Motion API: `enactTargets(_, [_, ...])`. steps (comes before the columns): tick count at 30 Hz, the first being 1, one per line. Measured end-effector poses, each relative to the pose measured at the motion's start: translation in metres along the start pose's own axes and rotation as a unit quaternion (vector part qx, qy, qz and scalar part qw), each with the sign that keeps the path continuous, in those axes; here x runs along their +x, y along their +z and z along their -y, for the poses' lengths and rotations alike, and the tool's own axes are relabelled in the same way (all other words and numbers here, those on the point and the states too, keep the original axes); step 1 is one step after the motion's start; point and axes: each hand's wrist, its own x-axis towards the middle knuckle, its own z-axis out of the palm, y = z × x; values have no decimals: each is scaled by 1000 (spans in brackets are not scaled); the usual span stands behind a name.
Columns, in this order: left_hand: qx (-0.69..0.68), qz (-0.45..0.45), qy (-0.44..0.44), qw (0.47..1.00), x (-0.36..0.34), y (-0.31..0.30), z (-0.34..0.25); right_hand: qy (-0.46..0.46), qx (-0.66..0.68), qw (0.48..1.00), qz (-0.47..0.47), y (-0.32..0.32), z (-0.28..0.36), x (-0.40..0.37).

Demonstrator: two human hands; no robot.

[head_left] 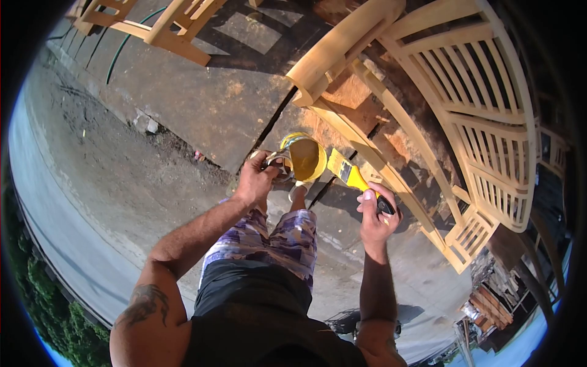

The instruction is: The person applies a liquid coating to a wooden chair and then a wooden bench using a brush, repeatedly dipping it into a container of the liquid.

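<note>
My left hand [258, 177] is closed on the handle side of a small yellow bucket [323, 165], whose open top shows a brownish-yellow liquid. My right hand [378, 217] grips the black end of a yellow paintbrush [354, 176]. The brush's bristles, coated yellow, point toward the bucket and stand just right of its rim, apart from it. Beyond the brush lies the long rail of a light wooden bench frame [385, 165], with a rounded armrest [342, 49] at its upper end.
The slatted bench back [471, 92] curves along the right. Another wooden piece [177, 37] stands at the upper left beside a green hose [125, 46]. Dark gaps cross the stained ground slabs [202, 104]. Stacked wood [492, 306] lies at the lower right.
</note>
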Motion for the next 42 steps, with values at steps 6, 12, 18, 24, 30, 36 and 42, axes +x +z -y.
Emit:
enactTargets(6, [-19, 4, -20, 1000, -5, -5, -6, -74, 2, 988, 138, 12, 10, 8])
enactTargets(12, [9, 2, 2, 1000, 4, -23, 6, -129, -43, 976, 169, 7, -1, 12])
enactTargets(18, [-44, -21, -1, 999, 1, -29, 0, 39, 110, 988, 103, -12, -26, 3])
enactTargets(24, [-62, -30, 9, 998, -4, -33, -13, 145, 509, 848, -8, 4, -50, 23])
enactTargets(30, [-71, -55, 10, 996, 1, -40, 8, 127, 399, 908, -16, 10, -63, 77])
enactTargets(36, [-102, -129, 29, 986, 1, -29, 27, 53, 188, 980, 46, 44, -74, 136])
enactTargets(42, [-138, -201, 16, 970, -4, -2, 37, -60, 112, 987, 97, 96, -97, 184])
